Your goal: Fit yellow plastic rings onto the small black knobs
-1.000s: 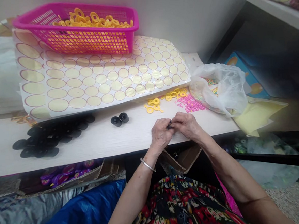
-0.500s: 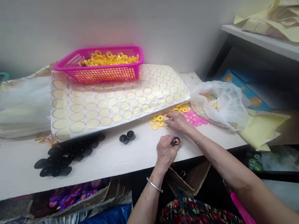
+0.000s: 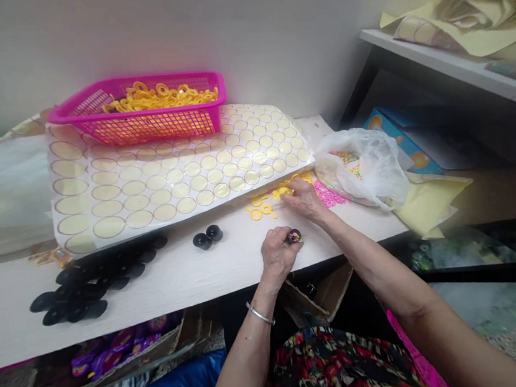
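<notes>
My left hand is closed around a small black cup whose open end faces up. Pink and yellow bits show inside it. Farther back, my right hand reaches down with bent fingers among yellow plastic rings that have short stems. Its fingertips are drawn together at the pile, and whatever is between them is hidden. Right behind that hand lies a heap of small pink pieces. Two more black cups stand to the left of my left hand.
A pink basket of yellow rings rests on sticker sheets. Several black cups cluster at the left near the table's front edge. A clear plastic bag of coloured bits stands right, below a shelf.
My right hand stays at the yellow rings, its fingers now lower and closer together over the pile. My left hand still holds the black cup. The whole view has shifted slightly.
</notes>
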{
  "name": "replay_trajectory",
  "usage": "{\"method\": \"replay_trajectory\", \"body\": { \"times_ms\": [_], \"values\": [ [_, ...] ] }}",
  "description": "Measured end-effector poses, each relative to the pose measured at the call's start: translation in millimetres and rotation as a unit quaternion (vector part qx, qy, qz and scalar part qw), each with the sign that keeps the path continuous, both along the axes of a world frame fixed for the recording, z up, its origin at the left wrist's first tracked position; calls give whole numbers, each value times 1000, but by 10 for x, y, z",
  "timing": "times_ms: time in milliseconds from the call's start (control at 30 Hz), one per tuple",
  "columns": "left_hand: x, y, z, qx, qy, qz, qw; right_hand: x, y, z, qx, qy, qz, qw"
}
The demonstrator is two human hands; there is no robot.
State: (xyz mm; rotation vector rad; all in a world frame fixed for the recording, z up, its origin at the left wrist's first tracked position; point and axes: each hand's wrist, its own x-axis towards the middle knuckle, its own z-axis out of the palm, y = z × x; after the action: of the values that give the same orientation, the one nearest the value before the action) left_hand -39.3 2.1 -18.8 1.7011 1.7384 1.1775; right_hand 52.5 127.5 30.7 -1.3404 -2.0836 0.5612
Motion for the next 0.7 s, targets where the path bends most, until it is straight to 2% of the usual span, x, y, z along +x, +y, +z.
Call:
{"method": "replay_trajectory", "body": {
  "times_ms": [67,167,300,367,433,567,700],
  "values": [
    [-5,2,-5,4,-1,0,1000,144,-23,-24,-77,79,1,994],
    [-9,-2,1,9,0,4,1000,259,-77,-61,-204,172,5,964],
    [-8,-7,17,2,12,0,1000,376,-234,-102,-254,293,-44,921],
    [-8,-8,20,0,12,3,1000,480,-352,-134,-257,309,-72,913],
    [-9,-7,18,-1,10,5,1000,601,-473,-171,-241,260,-78,932],
    [-14,0,5,3,9,2,1000,780,-628,-221,-139,77,-29,987],
    [-8,7,-15,1,4,3,1000,808,-631,-224,-98,-62,21,993]
  ]
}}
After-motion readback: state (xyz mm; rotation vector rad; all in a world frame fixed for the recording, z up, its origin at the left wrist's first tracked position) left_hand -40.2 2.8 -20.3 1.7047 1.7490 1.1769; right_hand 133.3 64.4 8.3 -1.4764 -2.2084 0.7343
